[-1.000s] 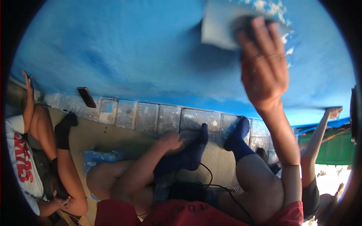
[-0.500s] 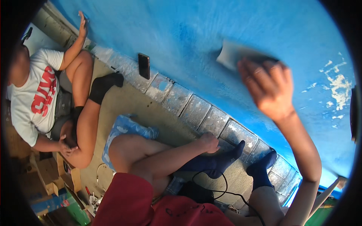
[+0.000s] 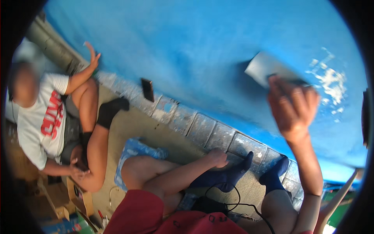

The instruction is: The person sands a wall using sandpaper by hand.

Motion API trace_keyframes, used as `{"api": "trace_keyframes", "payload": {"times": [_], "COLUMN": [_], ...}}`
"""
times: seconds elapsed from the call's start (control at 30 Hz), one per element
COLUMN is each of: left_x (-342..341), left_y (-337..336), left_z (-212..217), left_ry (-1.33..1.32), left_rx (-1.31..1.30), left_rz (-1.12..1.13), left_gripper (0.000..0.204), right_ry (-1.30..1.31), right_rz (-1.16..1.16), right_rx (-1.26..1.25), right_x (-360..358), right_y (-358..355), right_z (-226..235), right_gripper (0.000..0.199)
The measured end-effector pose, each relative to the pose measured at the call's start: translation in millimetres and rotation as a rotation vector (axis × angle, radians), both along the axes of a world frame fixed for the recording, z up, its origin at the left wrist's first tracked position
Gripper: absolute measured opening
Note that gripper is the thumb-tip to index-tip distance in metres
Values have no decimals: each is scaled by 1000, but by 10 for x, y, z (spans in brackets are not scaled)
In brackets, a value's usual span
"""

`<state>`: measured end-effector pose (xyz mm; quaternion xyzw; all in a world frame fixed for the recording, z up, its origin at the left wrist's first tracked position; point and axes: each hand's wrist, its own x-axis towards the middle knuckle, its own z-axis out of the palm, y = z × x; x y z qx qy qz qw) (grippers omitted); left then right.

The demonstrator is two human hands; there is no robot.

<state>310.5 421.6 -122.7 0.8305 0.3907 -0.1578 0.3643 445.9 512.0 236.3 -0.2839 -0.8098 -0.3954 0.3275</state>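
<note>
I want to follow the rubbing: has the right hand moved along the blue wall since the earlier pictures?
Yes. The right hand with its grey sheet went from beside the white scraped patch to its left, though the camera swung too.

We see bright daylight on the blue wall (image 3: 187,50), a soft shadow beside the raised right hand (image 3: 293,111), motion blur throughout, and dark fisheye-bent edges.

Sandpaper sheet (image 3: 265,68) partly hidden behind blurred right hand (image 3: 293,107).
</note>
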Motion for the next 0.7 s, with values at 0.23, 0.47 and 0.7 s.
{"api": "trace_keyframes", "payload": {"times": [0.23, 0.47, 0.7], "left_x": [-15, 112, -53], "left_y": [21, 93, 52], "left_z": [138, -86, -102], "left_ry": [4, -67, -108], "left_rx": [3, 53, 97], "left_rz": [-24, -101, -30], "left_gripper": [51, 46, 39], "right_ry": [45, 18, 76], "right_rz": [-24, 111, 211], "right_rx": [33, -90, 59], "right_x": [636, 1137, 1211], "right_y": [-120, -307, -98], "right_z": [152, -274, -145], "right_gripper": [33, 22, 15]}}
